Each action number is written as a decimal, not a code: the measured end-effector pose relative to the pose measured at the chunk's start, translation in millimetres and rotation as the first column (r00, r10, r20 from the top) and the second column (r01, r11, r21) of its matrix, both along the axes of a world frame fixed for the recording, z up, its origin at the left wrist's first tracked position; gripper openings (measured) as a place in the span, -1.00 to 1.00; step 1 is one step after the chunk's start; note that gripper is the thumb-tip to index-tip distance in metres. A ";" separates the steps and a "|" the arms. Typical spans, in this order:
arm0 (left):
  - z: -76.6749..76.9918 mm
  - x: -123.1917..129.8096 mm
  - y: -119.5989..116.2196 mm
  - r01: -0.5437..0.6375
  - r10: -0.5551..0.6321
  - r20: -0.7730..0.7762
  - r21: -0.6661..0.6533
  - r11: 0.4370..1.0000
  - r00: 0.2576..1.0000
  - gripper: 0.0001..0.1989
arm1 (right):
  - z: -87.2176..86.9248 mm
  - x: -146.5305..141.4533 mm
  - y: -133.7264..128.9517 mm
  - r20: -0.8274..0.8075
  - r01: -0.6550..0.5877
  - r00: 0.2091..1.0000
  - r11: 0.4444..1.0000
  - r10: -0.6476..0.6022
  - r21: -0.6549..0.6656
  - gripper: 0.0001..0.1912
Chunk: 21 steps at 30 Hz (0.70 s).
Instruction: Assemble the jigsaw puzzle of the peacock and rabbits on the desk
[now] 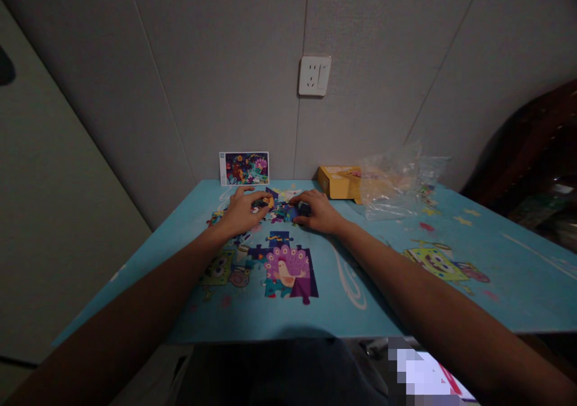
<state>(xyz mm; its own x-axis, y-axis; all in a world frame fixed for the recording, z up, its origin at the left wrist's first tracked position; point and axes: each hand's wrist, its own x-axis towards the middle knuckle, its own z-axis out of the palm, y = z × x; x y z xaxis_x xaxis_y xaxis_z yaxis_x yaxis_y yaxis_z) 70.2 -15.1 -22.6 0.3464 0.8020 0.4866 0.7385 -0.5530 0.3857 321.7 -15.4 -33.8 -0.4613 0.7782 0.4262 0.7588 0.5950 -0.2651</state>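
Over a heap of loose puzzle pieces (277, 214), both my hands are at work near the back of the table. My left hand (246, 211) pinches a dark puzzle piece with some yellow (269, 202) between thumb and fingers. In my right hand (321, 212) is a dark puzzle piece (304, 208), its edge showing beside the thumb. Closer to me lies a joined puzzle section (288, 274) with a pink and purple peacock. Dark blue pieces (278, 238) lie along its upper left. My left hand and forearm hide part of the heap.
A picture card (246, 169) leans on the wall at the back left. A yellow box (341, 182) and a crumpled clear plastic bag (392, 184) stand at the back right. The light blue table (509, 274) has printed cartoon figures. A socket (314, 76) is on the wall.
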 end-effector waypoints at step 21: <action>-5.6 -2.2 5.2 -0.019 0.018 -0.052 -0.012 1.000 0.999 -0.64 | 12.5 31.9 2.2 0.144 0.438 0.899 0.866 -0.415 -0.241 -0.49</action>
